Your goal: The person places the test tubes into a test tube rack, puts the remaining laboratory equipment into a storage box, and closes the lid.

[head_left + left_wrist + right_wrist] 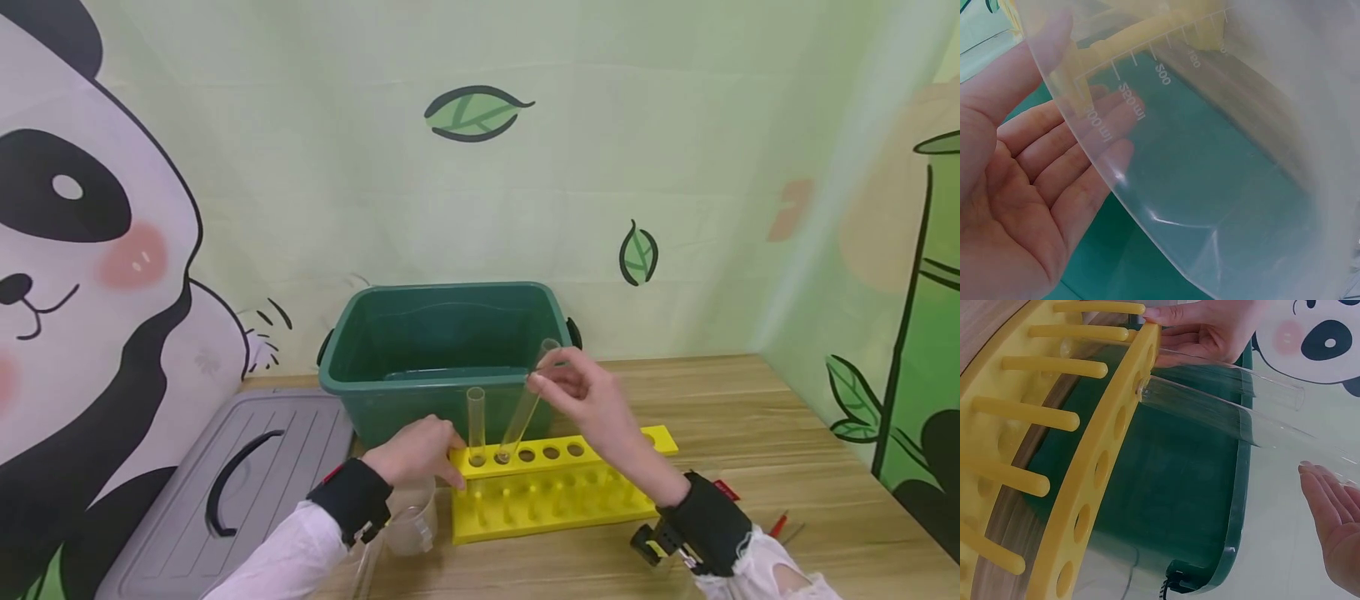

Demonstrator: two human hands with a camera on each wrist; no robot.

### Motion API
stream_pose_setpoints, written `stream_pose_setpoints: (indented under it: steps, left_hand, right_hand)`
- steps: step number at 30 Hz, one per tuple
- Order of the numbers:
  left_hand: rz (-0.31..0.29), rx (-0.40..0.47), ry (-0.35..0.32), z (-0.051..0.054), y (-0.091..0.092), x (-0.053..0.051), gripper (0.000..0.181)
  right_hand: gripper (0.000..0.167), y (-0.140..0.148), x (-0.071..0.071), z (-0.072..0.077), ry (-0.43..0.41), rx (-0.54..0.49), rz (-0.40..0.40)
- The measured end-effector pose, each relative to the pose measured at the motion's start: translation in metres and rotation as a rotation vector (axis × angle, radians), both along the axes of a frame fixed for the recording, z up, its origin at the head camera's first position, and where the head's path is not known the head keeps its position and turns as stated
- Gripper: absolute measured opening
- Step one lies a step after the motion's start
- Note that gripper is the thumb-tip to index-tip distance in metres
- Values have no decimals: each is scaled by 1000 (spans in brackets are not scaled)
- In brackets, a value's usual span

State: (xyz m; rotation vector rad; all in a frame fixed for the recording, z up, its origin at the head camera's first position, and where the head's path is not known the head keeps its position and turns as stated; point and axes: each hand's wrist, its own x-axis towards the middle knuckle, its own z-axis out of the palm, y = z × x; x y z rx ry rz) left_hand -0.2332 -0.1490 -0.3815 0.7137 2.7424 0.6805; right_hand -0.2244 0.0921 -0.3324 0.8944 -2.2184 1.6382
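Observation:
My right hand [592, 404] pinches a clear glass test tube [521, 421] near its top. The tube leans right, its lower end at the second hole from the left of a yellow test tube rack [555, 527]; how far it sits inside, I cannot tell. Another test tube [476, 421] stands upright in the leftmost hole. With thumb in front and fingers behind, my left hand [416, 454] grips the rack's left end. Just below that hand is a clear plastic beaker [412, 525], whose marked wall [1210, 156] covers part of the left wrist view.
Behind the rack stands a green bin [442, 386] with black handles. A grey lid [277, 500] with a black handle lies at the left. Thin clear rods [365, 571] lie beside the beaker, and a small red item [780, 525] lies right of my right wrist.

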Motion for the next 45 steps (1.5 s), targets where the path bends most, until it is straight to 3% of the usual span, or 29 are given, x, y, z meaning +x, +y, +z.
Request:
stream_pose_setpoints:
  steps: [7, 15, 28, 45]
  left_hand:
    - [-6, 9, -6, 1, 0, 0, 36]
    - [-13, 1, -3, 0, 0, -1, 36]
    - [-6, 7, -17, 1, 1, -1, 34]
    - [-5, -4, 0, 1, 1, 0, 34]
  right_hand:
    - [14, -4, -1, -5, 35, 22, -3]
    - [15, -16, 21, 14, 13, 77, -17]
    - [17, -20, -6, -27, -25, 138, 24]
    - [17, -26, -10, -40, -48, 229, 13]
